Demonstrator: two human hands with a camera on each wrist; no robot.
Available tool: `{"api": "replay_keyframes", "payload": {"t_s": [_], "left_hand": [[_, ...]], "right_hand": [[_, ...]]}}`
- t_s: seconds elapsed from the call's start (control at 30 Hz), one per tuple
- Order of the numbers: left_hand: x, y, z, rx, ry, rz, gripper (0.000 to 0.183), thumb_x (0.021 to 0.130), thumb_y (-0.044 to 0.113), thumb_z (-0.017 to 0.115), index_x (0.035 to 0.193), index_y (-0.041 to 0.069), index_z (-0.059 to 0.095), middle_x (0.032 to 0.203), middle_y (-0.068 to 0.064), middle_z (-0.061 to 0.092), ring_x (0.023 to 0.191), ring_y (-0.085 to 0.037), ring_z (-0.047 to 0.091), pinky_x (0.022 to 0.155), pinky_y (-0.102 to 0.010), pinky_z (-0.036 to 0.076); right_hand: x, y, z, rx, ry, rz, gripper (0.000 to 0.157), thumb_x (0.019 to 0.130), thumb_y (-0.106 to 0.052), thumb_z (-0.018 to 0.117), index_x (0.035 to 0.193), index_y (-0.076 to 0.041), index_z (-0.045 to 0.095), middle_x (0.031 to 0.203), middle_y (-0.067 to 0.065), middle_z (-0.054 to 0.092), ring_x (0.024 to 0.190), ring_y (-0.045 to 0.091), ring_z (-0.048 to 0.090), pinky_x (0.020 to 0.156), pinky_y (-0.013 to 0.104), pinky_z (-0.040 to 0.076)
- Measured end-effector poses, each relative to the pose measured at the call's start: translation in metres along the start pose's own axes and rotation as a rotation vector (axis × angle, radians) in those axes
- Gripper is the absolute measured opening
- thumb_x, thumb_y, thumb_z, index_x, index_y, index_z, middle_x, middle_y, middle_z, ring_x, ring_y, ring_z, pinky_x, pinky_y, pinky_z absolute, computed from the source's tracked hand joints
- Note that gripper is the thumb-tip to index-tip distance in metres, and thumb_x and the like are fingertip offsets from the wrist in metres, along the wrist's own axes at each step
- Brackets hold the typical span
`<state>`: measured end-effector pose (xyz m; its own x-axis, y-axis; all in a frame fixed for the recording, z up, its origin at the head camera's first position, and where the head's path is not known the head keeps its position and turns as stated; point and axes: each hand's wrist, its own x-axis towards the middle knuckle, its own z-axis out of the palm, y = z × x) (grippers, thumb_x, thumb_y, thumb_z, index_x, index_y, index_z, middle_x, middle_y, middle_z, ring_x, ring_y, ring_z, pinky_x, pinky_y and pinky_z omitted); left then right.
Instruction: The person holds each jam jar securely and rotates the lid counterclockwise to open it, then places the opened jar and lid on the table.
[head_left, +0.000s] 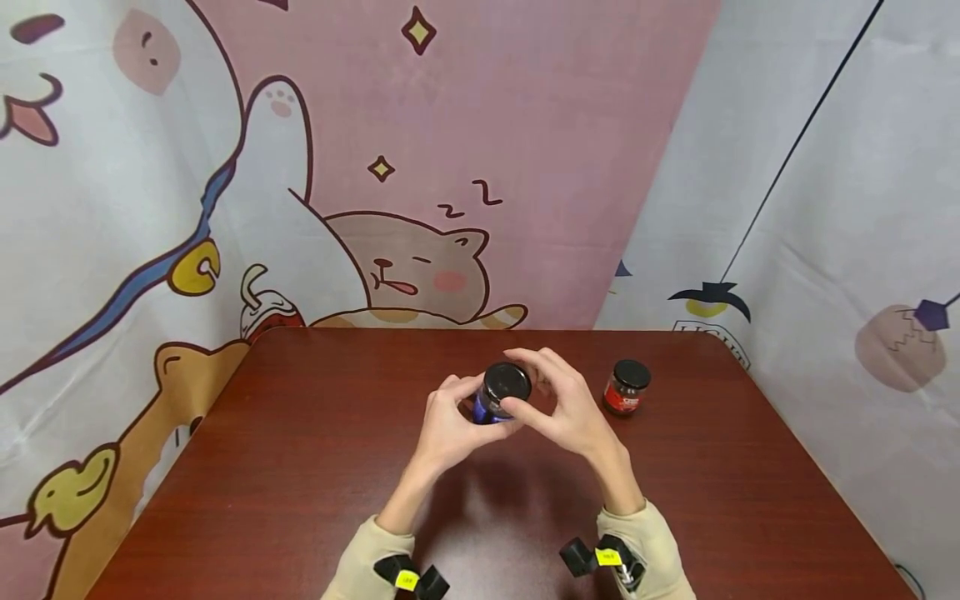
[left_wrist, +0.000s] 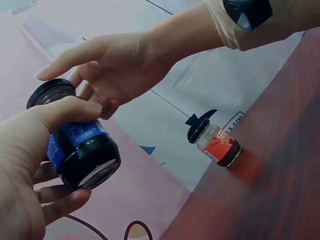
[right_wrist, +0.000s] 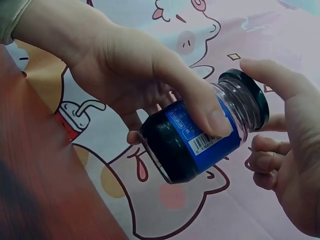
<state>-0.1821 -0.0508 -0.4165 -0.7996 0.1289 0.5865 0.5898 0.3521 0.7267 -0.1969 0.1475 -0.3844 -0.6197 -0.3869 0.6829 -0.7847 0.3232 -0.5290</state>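
My left hand (head_left: 453, 425) grips a glass jar (right_wrist: 192, 142) with a blue label, dark contents and a black lid (head_left: 507, 380). Its thumb lies across the label, and its other fingers wrap the far side and base. In the head view the jar is raised over the table, while the right wrist view shows it tilted, with a barcode facing out. Around the lid is my right hand (head_left: 558, 400), thumb at the near edge and forefinger at the far edge. The right hand's remaining fingers curl beside the lid in the right wrist view (right_wrist: 267, 165).
A second glass jar (head_left: 626, 388) with a red label and black lid stands upright to the right of my hands. Both sit over a dark red-brown table (head_left: 300, 467). Behind it hangs a cartoon-printed curtain (head_left: 570, 167). Each wrist wears a black camera.
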Motion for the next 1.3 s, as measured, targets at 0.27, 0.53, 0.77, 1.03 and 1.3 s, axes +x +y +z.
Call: {"api": "replay_keyframes", "payload": {"t_s": [0.27,0.53,0.77,1.03,1.3], "left_hand": [[-0.0011,-0.001,0.0056,0.077,0.075,0.025,0.056,0.064,0.032,0.096,0.114,0.015,0.077,0.085,0.008,0.073,0.073,-0.01,0.049,0.06,-0.026,0.044],[-0.0012,-0.003,0.0057,0.07,0.05,0.031,0.055,0.064,0.031,0.095,0.114,0.016,0.077,0.083,0.008,0.072,0.073,-0.01,0.05,0.059,-0.024,0.044],[-0.0004,-0.0023,0.0033,-0.034,-0.015,-0.016,0.049,0.065,0.028,0.096,0.109,0.019,0.078,0.08,0.012,0.069,0.074,-0.011,0.053,0.058,-0.033,0.05],[-0.0001,0.0001,0.0006,-0.082,-0.068,-0.031,0.047,0.066,0.027,0.095,0.109,0.019,0.077,0.08,0.012,0.068,0.074,-0.012,0.051,0.058,-0.028,0.049],[-0.0006,0.0003,0.0025,-0.032,-0.005,-0.013,0.051,0.065,0.029,0.096,0.111,0.02,0.077,0.077,0.012,0.068,0.073,-0.012,0.051,0.058,-0.026,0.046]], "right_hand": [[0.0004,-0.0003,0.0014,-0.001,0.042,0.077,0.061,0.068,-0.013,0.094,0.121,-0.007,0.063,0.083,0.003,0.056,0.073,0.019,0.049,0.061,0.027,0.037],[0.0007,-0.0021,0.0008,0.013,0.042,0.083,0.051,0.073,-0.016,0.092,0.116,-0.014,0.066,0.08,-0.003,0.053,0.07,0.014,0.046,0.058,0.025,0.036],[0.0013,-0.004,-0.002,0.084,0.032,0.035,0.051,0.072,-0.006,0.091,0.117,-0.01,0.068,0.086,0.0,0.054,0.07,0.018,0.047,0.058,0.026,0.039],[-0.0009,-0.002,-0.0044,0.075,-0.017,0.016,0.05,0.079,-0.009,0.084,0.126,-0.011,0.067,0.094,-0.002,0.056,0.074,0.014,0.046,0.062,0.027,0.039],[0.0009,-0.0023,-0.0037,0.029,-0.022,0.02,0.06,0.08,-0.013,0.084,0.135,-0.011,0.062,0.094,0.001,0.053,0.077,0.016,0.045,0.065,0.031,0.038]]}}
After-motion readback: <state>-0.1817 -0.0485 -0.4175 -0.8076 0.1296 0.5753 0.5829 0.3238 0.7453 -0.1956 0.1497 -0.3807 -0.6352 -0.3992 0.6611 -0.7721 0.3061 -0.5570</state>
